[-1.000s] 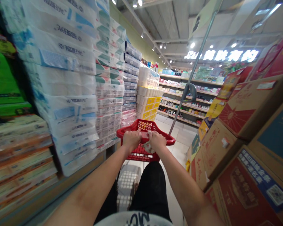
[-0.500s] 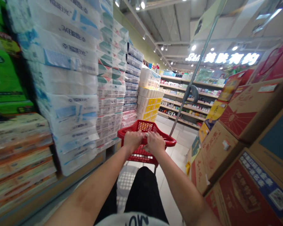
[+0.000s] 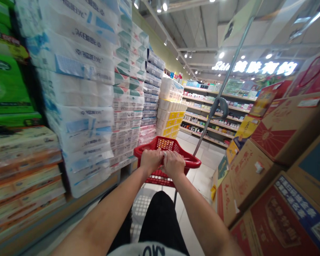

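Straight ahead of me stands a red plastic shopping cart (image 3: 193, 163) with a perforated basket. My left hand (image 3: 151, 160) is closed around the near rim of the cart, which serves as its handle. Right beside it, my right hand (image 3: 173, 163) grips the same bar, the two hands almost touching. The fingers curl over the bar, so their tips are partly hidden. A metal pole (image 3: 216, 110) with a grey hook-like fitting rises from behind the cart's right side.
Tall stacks of wrapped tissue packs (image 3: 90, 92) line the left side on a low platform. Stacked cardboard boxes (image 3: 256, 174) crowd the right. White floor tiles (image 3: 205, 156) run between them toward stocked shelves (image 3: 210, 110) under a lit sign (image 3: 256, 67).
The surroundings have shifted slightly rightward in view, and the boxes on the right appear a little closer. Both hands keep their hold on the cart.
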`<state>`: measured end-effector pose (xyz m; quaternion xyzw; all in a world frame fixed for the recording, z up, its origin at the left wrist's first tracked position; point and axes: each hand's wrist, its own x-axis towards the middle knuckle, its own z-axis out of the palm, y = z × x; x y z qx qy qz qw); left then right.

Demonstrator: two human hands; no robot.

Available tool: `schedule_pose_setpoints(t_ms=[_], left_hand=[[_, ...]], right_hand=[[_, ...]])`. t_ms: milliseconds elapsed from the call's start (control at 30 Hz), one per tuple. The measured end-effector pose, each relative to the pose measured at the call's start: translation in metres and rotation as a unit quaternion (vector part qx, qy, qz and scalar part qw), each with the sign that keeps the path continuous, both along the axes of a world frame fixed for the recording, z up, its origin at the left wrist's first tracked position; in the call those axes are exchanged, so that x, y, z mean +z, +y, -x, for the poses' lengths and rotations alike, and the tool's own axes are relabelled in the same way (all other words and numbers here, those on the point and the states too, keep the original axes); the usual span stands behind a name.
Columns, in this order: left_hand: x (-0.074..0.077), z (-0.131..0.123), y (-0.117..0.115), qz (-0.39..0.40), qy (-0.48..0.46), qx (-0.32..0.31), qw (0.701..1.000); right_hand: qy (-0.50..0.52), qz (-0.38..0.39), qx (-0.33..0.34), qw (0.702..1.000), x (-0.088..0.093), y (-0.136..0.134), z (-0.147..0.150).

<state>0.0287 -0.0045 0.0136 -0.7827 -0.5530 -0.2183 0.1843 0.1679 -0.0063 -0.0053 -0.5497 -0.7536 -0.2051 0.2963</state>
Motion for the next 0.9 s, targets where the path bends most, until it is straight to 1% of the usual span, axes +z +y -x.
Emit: schedule_pose_setpoints(t_ms=[100,167,200,267,333,367,433,467,533,600,667,700,767,833,900], left_hand=[[-0.001,0.0,0.001,-0.005,0.007,-0.003,1.0],[-0.001,0.001,0.002,-0.009,0.008,0.0,1.0],[-0.002,0.001,0.002,-0.009,0.008,0.001,1.0],[-0.002,0.002,0.002,-0.006,0.004,-0.002,1.0],[-0.003,0.003,0.002,-0.002,-0.001,-0.004,1.0],[-0.003,0.003,0.002,-0.002,-0.001,-0.005,1.0],[-0.003,0.003,0.003,-0.004,0.002,-0.005,1.0],[-0.003,0.003,0.003,-0.006,0.003,-0.007,1.0],[-0.003,0.002,0.004,-0.01,0.004,-0.012,1.0],[-0.004,0.001,0.005,-0.012,0.007,-0.01,1.0],[-0.004,0.0,0.005,-0.013,0.01,-0.005,1.0],[-0.004,0.0,0.005,-0.013,0.01,-0.001,1.0],[-0.004,0.0,0.005,-0.014,0.01,0.004,1.0],[-0.004,0.0,0.005,-0.013,0.011,0.007,1.0],[-0.004,0.0,0.005,-0.01,0.013,0.003,1.0]], right_hand=[[0.011,0.099,-0.034,0.994,0.023,0.011,0.008],[0.027,0.134,-0.055,0.989,0.03,0.017,0.011],[0.036,0.129,-0.06,0.989,0.03,0.018,0.012],[0.041,0.074,-0.046,0.995,0.019,0.014,0.01],[0.019,-0.005,-0.001,1.0,0.003,0.007,0.006],[0.004,-0.032,0.02,0.999,-0.004,0.003,0.004],[-0.016,-0.051,0.043,0.998,-0.012,-0.002,0.0],[-0.017,-0.045,0.045,0.998,-0.011,-0.002,-0.002],[-0.002,-0.008,0.036,0.999,-0.003,0.002,-0.004],[0.031,0.045,0.006,0.999,0.011,0.009,-0.004],[0.074,0.078,-0.03,0.994,0.021,0.017,-0.005],[0.092,0.079,-0.04,0.992,0.024,0.02,-0.006],[0.12,0.052,-0.037,0.991,0.022,0.024,-0.007],[0.127,0.011,-0.025,0.992,0.016,0.025,-0.008],[0.107,-0.017,-0.021,0.994,0.008,0.022,-0.01]])
